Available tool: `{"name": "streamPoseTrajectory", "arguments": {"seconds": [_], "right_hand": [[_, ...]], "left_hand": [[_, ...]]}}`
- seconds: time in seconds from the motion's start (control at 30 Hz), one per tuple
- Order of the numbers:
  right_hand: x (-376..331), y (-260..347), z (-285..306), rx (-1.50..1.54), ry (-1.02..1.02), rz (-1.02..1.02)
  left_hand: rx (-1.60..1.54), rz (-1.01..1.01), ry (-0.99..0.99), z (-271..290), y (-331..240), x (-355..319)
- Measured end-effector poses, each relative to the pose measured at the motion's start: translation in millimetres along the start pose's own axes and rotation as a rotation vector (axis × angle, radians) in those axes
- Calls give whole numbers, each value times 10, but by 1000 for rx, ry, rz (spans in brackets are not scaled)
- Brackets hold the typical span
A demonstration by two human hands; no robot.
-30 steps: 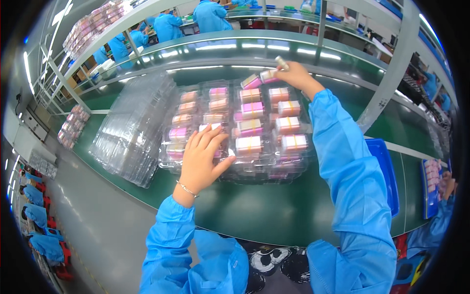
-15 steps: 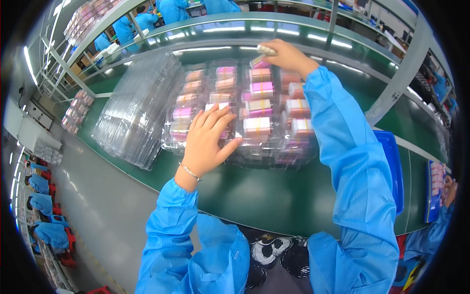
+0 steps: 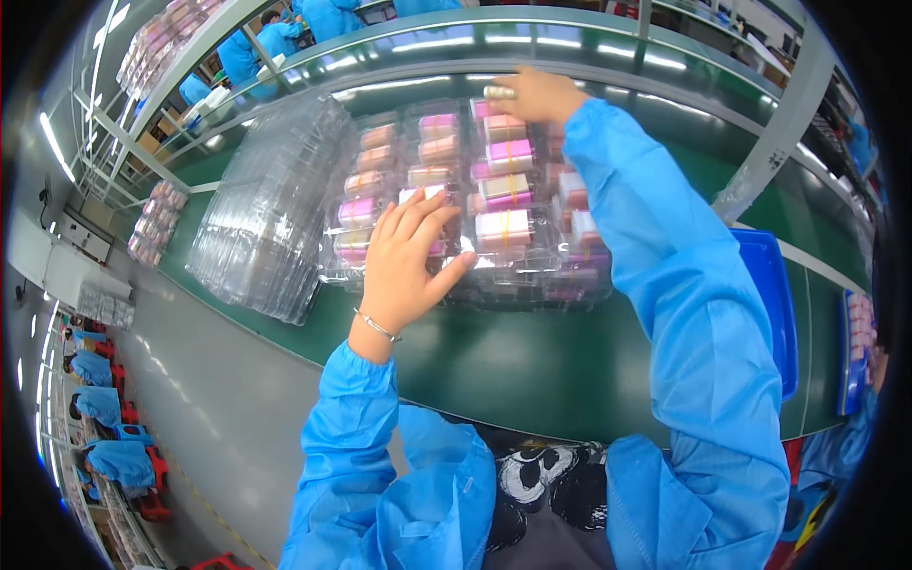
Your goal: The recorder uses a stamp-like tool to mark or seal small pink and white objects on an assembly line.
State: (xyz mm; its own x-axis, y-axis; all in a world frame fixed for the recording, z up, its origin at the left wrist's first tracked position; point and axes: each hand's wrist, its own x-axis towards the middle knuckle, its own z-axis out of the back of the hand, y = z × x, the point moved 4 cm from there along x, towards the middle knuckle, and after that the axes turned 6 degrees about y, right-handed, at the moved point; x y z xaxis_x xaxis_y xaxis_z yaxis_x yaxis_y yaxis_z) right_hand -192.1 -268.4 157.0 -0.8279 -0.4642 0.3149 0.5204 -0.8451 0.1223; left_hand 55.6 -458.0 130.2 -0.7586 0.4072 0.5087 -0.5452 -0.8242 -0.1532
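My left hand (image 3: 410, 261), fingers spread, rests on a clear plastic tray (image 3: 334, 275) and partly covers the small bundles in it. The bundles are blocks in pink, white and orange, several with a yellow band, such as this white-topped banded bundle (image 3: 503, 229). At the far end of a column, my right hand (image 3: 543, 97) curls its fingers over a pink and white bundle (image 3: 482, 110). A pale cover (image 3: 500, 92) sits on one of its fingers. The hand hides its thumb and part of that bundle.
Left of the filled trays leans a tall stack of clear trays (image 3: 261, 214). A blue bin (image 3: 766, 309) lies at the right, beside a metal post (image 3: 779, 123). More filled trays (image 3: 157, 223) stand at the far left. Another person's blue sleeve (image 3: 845, 446) shows at the right edge.
My right hand has moved slightly left and lower over the far cell. The bundle, tilted up before, now sits lower in the tray. My left hand stays spread on the tray.
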Motion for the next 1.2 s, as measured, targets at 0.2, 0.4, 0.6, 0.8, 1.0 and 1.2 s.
{"name": "streamPoseTrajectory", "arguments": {"seconds": [0.2, 0.4, 0.6, 0.8, 1.0, 1.2], "right_hand": [[-353, -309, 813, 572, -202, 147], [-1962, -230, 1519, 861, -140, -124], [-3137, -52, 858, 831, -89, -469], [-3562, 200, -4, 393, 90, -507], [-3675, 263, -399, 123, -97, -493], [-3669, 305, -459, 68, -210, -385]], "left_hand": [[-6, -2, -12, 20, 55, -37], [-149, 8, -65, 53, 102, -49], [-127, 48, -305, 318, 68, -25], [15, -72, -82, 188, -381, 127], [110, -158, 7, -128, -554, 144], [55, -77, -5, -72, -337, 149]]}}
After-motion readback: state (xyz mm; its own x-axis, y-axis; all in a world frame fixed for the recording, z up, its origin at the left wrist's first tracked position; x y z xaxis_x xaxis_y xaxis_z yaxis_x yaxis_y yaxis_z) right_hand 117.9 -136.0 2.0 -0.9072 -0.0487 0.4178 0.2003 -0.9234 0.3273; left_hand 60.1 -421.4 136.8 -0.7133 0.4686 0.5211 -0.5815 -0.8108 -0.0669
